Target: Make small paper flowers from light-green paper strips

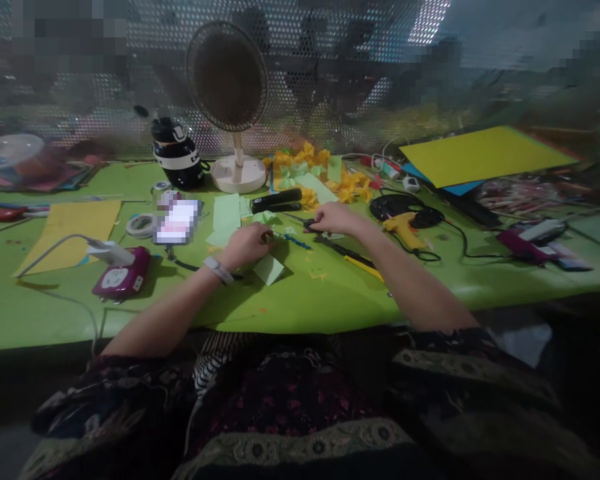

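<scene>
My right hand [337, 219] is closed around the dark handle of what look like scissors [296, 217], with a thin blade pointing left. To its left, my left hand [247, 245] rests low over the table, fingers curled together; what lies between them is hidden. Pale green paper pieces [226, 212] lie behind the left hand, and a folded green slip [269, 270] sits just in front of it. Between the hands is a small blue beaded-looking strand [297, 241]. A black stapler [276, 200] lies behind both hands. A yellow-and-black cutter knife [363, 264] is under the right forearm.
Orange paper flowers [355, 188] are heaped at the back. A fan [239, 175], a black bottle [175, 160] and a phone [179, 222] stand or lie left. Rightward are a yellow glue gun [404, 229] with cord, yellow sheets [485, 157] and a purple power block [527, 245].
</scene>
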Motion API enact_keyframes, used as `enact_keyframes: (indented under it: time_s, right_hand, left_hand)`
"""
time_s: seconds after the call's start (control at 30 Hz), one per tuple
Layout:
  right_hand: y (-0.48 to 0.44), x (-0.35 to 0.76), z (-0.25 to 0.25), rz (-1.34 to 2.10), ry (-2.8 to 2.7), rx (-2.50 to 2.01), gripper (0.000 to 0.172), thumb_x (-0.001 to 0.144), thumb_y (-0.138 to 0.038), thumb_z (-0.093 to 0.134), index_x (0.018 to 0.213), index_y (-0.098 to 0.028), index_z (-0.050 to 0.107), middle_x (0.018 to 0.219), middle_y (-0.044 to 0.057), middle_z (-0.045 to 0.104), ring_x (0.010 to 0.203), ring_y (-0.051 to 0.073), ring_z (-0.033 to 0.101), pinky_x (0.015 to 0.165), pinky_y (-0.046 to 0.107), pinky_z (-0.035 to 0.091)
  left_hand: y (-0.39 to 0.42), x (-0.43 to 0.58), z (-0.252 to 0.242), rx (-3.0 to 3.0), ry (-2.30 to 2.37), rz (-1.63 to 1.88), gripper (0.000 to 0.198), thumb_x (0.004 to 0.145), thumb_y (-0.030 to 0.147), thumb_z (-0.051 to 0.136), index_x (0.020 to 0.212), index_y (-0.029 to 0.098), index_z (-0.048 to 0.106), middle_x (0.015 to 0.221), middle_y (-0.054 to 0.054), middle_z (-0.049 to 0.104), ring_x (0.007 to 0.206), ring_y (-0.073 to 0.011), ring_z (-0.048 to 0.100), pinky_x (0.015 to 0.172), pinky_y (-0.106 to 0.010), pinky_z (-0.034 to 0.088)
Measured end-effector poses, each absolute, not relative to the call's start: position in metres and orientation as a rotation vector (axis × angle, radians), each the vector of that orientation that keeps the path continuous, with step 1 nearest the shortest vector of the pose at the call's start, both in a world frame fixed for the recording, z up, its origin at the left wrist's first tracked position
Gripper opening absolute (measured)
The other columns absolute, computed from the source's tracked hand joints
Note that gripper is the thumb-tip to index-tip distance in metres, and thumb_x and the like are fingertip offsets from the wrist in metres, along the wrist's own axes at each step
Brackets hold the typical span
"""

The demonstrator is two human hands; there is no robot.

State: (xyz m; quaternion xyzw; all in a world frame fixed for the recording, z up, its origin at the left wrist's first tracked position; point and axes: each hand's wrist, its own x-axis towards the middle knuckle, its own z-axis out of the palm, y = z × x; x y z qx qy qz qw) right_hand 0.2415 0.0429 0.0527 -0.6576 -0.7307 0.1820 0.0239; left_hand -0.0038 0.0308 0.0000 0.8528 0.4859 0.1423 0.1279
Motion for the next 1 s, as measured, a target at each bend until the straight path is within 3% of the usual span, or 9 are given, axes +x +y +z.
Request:
enact_keyframes:
  time_s: [0.13, 0.37, 0.5, 0.77, 1.0]
  right_hand:
    - [0.058, 0.237, 0.048, 0.425, -2.336, -2.160, 0.027, 0.085, -0.037, 0.070, 0.070, -0.015, 0.074, 0.069, 0.007, 0.074, 0.067, 0.017, 0.067, 0.061, 0.026, 0.042]
    - [0.065, 0.221, 0.053, 0.320, -2.394, -2.208, 0.020, 0.081, -0.034, 0.074, 0.089, -0.016, 0.077, 0.083, 0.010, 0.076, 0.082, 0.023, 0.068, 0.064, 0.029, 0.043]
    - [0.064, 0.218, 0.053, 0.157, -2.403, -2.173, 0.027, 0.080, -0.035, 0.077, 0.098, -0.016, 0.076, 0.103, 0.016, 0.075, 0.096, 0.030, 0.068, 0.068, 0.032, 0.045]
    - [0.064, 0.216, 0.054, 0.123, -2.471, -2.211, 0.038, 0.079, -0.040, 0.080, 0.105, -0.014, 0.076, 0.108, 0.018, 0.074, 0.103, 0.033, 0.068, 0.074, 0.035, 0.048]
    - [0.058, 0.226, 0.057, 0.365, -2.437, -2.108, 0.018, 0.081, -0.028, 0.078, 0.094, -0.016, 0.077, 0.084, 0.010, 0.075, 0.085, 0.024, 0.068, 0.069, 0.030, 0.045]
  left_hand:
    - [0.034, -0.001, -0.005, 2.487, 1.443, 0.402, 0.024, 0.084, 0.028, 0.061, 0.102, 0.017, 0.073, 0.096, -0.009, 0.072, 0.082, -0.0219, 0.064, 0.068, -0.031, 0.047]
    - [0.038, -0.004, -0.009, 2.464, 1.359, 0.455, 0.021, 0.085, 0.023, 0.056, 0.095, 0.018, 0.074, 0.092, -0.008, 0.072, 0.078, -0.0206, 0.063, 0.072, -0.031, 0.048]
    - [0.040, -0.007, -0.013, 2.442, 1.332, 0.544, 0.018, 0.083, 0.025, 0.059, 0.092, 0.019, 0.074, 0.090, -0.007, 0.071, 0.076, -0.0204, 0.061, 0.071, -0.031, 0.046]
    - [0.040, -0.016, -0.004, 2.384, 1.263, 0.668, 0.019, 0.085, 0.027, 0.059, 0.091, 0.017, 0.073, 0.094, -0.009, 0.071, 0.083, -0.0213, 0.063, 0.077, -0.032, 0.048]
    - [0.039, -0.016, -0.003, 2.304, 1.197, 0.734, 0.018, 0.087, 0.027, 0.058, 0.094, 0.018, 0.072, 0.098, -0.009, 0.075, 0.085, -0.0205, 0.066, 0.076, -0.031, 0.049]
